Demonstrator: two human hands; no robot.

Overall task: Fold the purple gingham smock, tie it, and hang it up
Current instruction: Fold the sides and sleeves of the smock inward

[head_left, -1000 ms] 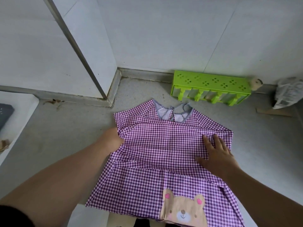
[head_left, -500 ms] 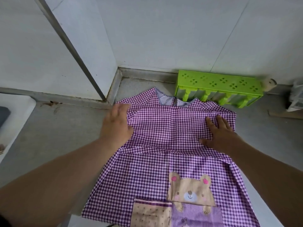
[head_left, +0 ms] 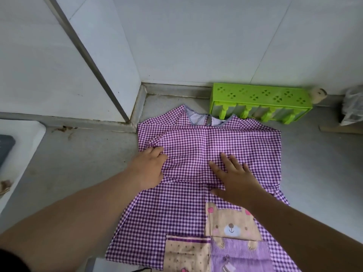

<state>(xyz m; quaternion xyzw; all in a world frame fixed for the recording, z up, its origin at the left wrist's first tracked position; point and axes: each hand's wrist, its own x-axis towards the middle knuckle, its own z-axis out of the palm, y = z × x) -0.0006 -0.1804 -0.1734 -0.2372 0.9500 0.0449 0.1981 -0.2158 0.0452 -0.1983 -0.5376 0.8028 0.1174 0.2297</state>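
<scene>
Left arm: bare, dark sleeve edge at lower-left corner | Right arm: bare, no sleeve visible | Hands: no rings, no gloves

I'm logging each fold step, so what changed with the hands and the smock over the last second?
The right hand slid from the smock's right edge toward its middle, flat with fingers spread. The left hand went from gripping the left fold to resting at that edge, fingers on the cloth. Both sleeves stay folded in, and the green rack stays beyond the collar.
</scene>
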